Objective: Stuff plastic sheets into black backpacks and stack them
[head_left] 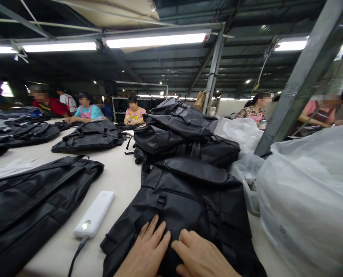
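A black backpack [185, 200] lies flat on the long pale table [122, 177] right in front of me. My left hand [146, 252] rests palm down on its near end, fingers spread. Beside it my right hand [201, 256] also lies flat on the fabric, fingers pointing left toward the left hand. Neither hand grips anything. More black backpacks [179, 130] are stacked just behind the one I touch.
A white power bank [94, 213] with a cable lies left of the backpack. Another black backpack [32, 207] lies at the left. Clear plastic bags [312, 196] pile up on the right by a metal post [301, 77]. Several people sit at the far end.
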Demonstrator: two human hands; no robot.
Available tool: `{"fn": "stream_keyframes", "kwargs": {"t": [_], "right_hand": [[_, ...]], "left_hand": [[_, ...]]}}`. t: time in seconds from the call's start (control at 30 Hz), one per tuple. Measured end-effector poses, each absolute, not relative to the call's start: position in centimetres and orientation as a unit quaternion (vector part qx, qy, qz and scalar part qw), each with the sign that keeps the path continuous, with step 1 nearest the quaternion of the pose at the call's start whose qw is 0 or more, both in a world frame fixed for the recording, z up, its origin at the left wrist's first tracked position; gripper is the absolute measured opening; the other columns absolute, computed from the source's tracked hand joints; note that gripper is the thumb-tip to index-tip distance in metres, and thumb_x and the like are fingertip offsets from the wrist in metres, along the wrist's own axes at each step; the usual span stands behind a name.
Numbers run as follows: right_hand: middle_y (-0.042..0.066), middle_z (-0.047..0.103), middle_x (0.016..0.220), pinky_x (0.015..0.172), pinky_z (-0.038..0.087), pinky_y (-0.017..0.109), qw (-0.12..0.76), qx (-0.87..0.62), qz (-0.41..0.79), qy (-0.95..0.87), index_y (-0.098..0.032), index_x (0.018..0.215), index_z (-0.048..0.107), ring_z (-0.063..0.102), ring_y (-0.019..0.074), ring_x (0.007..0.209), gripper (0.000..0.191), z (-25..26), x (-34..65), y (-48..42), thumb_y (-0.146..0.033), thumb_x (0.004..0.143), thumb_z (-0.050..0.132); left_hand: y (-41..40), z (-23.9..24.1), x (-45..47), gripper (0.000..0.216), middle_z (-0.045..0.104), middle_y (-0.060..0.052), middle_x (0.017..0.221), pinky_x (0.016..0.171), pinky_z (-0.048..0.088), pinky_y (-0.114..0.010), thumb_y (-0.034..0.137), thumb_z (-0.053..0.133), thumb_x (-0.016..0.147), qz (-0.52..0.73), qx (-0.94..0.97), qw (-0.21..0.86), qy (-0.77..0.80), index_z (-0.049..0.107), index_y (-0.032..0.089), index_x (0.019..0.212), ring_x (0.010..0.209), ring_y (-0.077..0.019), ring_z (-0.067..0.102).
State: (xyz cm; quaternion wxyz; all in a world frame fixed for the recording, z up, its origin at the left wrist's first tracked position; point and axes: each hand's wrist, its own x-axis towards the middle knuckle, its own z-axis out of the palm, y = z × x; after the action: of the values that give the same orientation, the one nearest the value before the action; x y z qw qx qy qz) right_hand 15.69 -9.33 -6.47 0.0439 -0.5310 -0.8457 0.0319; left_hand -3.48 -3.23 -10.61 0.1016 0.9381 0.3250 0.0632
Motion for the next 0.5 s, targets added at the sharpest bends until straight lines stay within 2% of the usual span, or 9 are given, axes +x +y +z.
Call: {"fn": "stream_keyframes", "kwargs": {"t": [0.07, 0.13, 0.2, 0.23, 0.3, 0.4, 0.5], "right_hand": [[0.004, 0.068, 0.091, 0.071, 0.054, 0.027, 0.117, -0.53, 0.114, -0.832, -0.021, 0.104, 0.061, 0.065, 0.0182, 0.08, 0.028, -6.5, 17.0, -9.4, -0.006, 0.082, 0.053], [-0.001, 0.066, 0.086, 0.064, 0.049, 0.021, 0.149, -0.558, 0.21, -0.789, -0.022, 0.103, 0.058, 0.063, 0.0127, 0.072, 0.029, -5.9, 18.3, -9.1, -0.004, 0.085, 0.045], [-0.002, 0.064, 0.083, 0.062, 0.046, 0.02, 0.125, -0.584, 0.245, -0.763, -0.023, 0.097, 0.058, 0.063, 0.0137, 0.075, 0.02, -5.1, 18.9, -8.6, -0.009, 0.082, 0.056], [-0.002, 0.065, 0.083, 0.065, 0.046, 0.022, 0.104, -0.586, 0.238, -0.767, -0.022, 0.095, 0.058, 0.064, 0.0159, 0.079, 0.021, -4.8, 18.9, -8.3, -0.014, 0.077, 0.066], [0.0, 0.066, 0.087, 0.072, 0.048, 0.027, 0.052, -0.581, 0.205, -0.786, -0.021, 0.096, 0.059, 0.065, 0.0222, 0.086, 0.039, -4.4, 18.3, -8.0, -0.024, 0.064, 0.081], [0.009, 0.067, 0.103, 0.078, 0.052, 0.037, -0.017, -0.578, 0.164, -0.799, -0.016, 0.111, 0.057, 0.066, 0.0301, 0.091, 0.066, -4.4, 16.5, -8.1, -0.038, 0.056, 0.087], [0.015, 0.065, 0.113, 0.08, 0.052, 0.041, -0.052, -0.593, 0.123, -0.794, -0.013, 0.124, 0.051, 0.065, 0.0335, 0.097, 0.084, -4.6, 15.3, -8.8, -0.033, 0.053, 0.09]], "left_hand": [[-3.6, -10.8, -3.4, 0.082, 0.042, -0.016, 0.152, 0.112, 0.026, -0.07, 0.009, 0.074, 0.054, 0.066, 0.939, 0.097, 0.323, 0.054, 0.018, 0.133, 0.145, -0.0457, 0.022], [-4.5, -10.2, -4.0, 0.055, 0.053, -0.013, 0.14, 0.117, 0.027, -0.062, 0.012, 0.074, 0.06, 0.13, 0.94, 0.078, 0.304, 0.061, 0.018, 0.114, 0.143, -0.0381, 0.032], [-5.3, -9.6, -4.5, 0.032, 0.062, -0.008, 0.119, 0.121, 0.027, -0.051, 0.015, 0.072, 0.069, 0.228, 0.937, 0.035, 0.263, 0.06, 0.019, 0.099, 0.129, -0.027, 0.05], [-5.6, -9.4, -4.7, 0.022, 0.064, -0.005, 0.109, 0.122, 0.026, -0.045, 0.018, 0.07, 0.075, 0.282, 0.93, 0.004, 0.235, 0.06, 0.019, 0.094, 0.118, -0.022, 0.056], [-6.0, -9.3, -4.9, 0.003, 0.063, -0.001, 0.094, 0.123, 0.026, -0.039, 0.02, 0.058, 0.089, 0.373, 0.907, -0.059, 0.185, 0.059, 0.019, 0.086, 0.101, -0.0161, 0.059], [-6.5, -9.4, -5.0, 0.025, 0.064, -0.002, 0.089, 0.122, 0.027, -0.035, 0.017, 0.041, 0.099, 0.406, 0.897, -0.105, 0.139, 0.06, 0.017, 0.082, 0.098, -0.013, 0.059], [-7.0, -9.3, -5.3, 0.026, 0.064, -0.002, 0.088, 0.121, 0.029, -0.034, 0.009, 0.04, 0.096, 0.4, 0.901, -0.101, 0.132, 0.061, 0.015, 0.081, 0.098, -0.0122, 0.06]]}}
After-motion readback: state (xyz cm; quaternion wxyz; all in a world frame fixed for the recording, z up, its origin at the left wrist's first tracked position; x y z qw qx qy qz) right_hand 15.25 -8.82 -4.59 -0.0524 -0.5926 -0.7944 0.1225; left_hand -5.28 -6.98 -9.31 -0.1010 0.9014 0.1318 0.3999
